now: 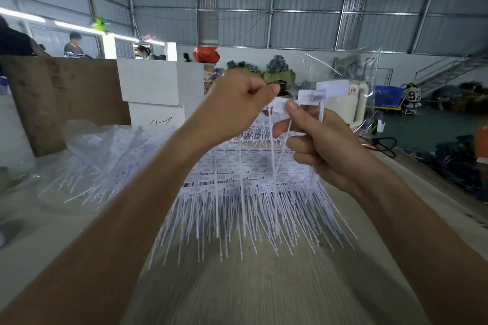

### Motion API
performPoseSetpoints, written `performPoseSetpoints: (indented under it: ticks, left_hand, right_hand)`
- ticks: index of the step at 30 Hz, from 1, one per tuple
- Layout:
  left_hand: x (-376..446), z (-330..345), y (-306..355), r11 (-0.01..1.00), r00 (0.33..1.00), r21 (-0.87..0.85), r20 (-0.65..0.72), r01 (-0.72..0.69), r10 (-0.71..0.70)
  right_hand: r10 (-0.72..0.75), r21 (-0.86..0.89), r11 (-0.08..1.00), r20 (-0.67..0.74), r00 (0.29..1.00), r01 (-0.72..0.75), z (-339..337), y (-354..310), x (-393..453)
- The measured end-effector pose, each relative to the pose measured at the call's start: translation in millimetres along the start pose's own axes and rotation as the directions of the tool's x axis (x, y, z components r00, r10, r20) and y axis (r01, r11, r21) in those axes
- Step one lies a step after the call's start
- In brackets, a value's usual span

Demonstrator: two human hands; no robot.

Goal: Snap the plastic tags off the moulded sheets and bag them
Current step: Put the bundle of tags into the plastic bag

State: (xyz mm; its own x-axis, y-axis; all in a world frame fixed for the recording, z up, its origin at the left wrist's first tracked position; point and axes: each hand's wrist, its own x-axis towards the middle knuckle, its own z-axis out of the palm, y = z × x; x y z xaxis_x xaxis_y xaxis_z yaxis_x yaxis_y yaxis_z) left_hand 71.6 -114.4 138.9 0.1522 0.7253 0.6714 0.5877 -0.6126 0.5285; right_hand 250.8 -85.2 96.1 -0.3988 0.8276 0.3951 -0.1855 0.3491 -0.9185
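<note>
Above the table [264, 293], at 12 o'clock over the sheets [237, 174], left hand [237, 103] pinches a tag [276, 107] while right hand [324, 145] grips loose tags [320, 92]: snapping step; next likely a twist-off, then bag [105, 145] at 9 o'clock.

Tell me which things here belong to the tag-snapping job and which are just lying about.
Job: left hand and right hand gripping white plastic tags; pile of white moulded tag sheets; clear plastic bag.
Lying about: brown cardboard sheet; white boxes; blue basket.
</note>
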Motion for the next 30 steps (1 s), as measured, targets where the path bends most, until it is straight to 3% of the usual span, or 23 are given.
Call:
performPoseSetpoints:
  ticks: [2, 5, 9, 16, 19, 21, 23, 26, 30]
  left_hand:
    - [1, 2, -2, 0.997, 1.0, 0.081, -0.017, -0.003, 0.005]
    - [2, 5, -5, 0.992, 1.0, 0.128, -0.001, 0.009, -0.009]
    - [2, 8, -3, 0.993, 0.998, 0.118, 0.066, -0.023, 0.016]
    - [-2, 10, 7, 0.995, 0.982, 0.093, 0.187, -0.031, 0.013]
    - [-7, 8, 14, 0.996, 0.959, 0.089, 0.283, -0.008, -0.018]
    - [-10, 3, 19, 0.999, 0.93, 0.031, 0.366, 0.011, -0.021]
    - [-8, -5, 21, 1.0, 0.935, -0.017, 0.354, 0.02, -0.013]
    - [-5, -14, 20, 0.997, 0.962, 0.055, 0.271, -0.044, 0.027]
    - [-7, -14, 13, 0.993, 0.946, 0.119, 0.323, 0.001, -0.039]
  right_hand:
    - [0.029, 0.028, 0.999, 0.01, 1.0, -0.03, -1, 0, -1]
    - [0.043, -0.148, 0.988, 0.057, 0.997, -0.034, -3, 0, -3]
    - [-0.032, -0.425, 0.905, -0.083, 0.996, -0.006, -3, 7, -1]
    - [-0.087, -0.655, 0.754, -0.154, 0.984, -0.036, -7, 14, 2]
    - [-0.108, -0.564, 0.825, -0.221, 0.969, -0.037, -11, 18, 5]
    - [-0.032, -0.368, 0.92, -0.409, 0.912, -0.133, -29, 18, 9]
    - [0.082, -0.214, 0.95, -0.526, 0.846, -0.226, -56, 15, 8]
    - [0.149, -0.071, 0.974, -0.514, 0.845, -0.215, -76, 16, 2]
    - [0.095, -0.121, 0.982, -0.358, 0.929, -0.147, -63, 20, 4]
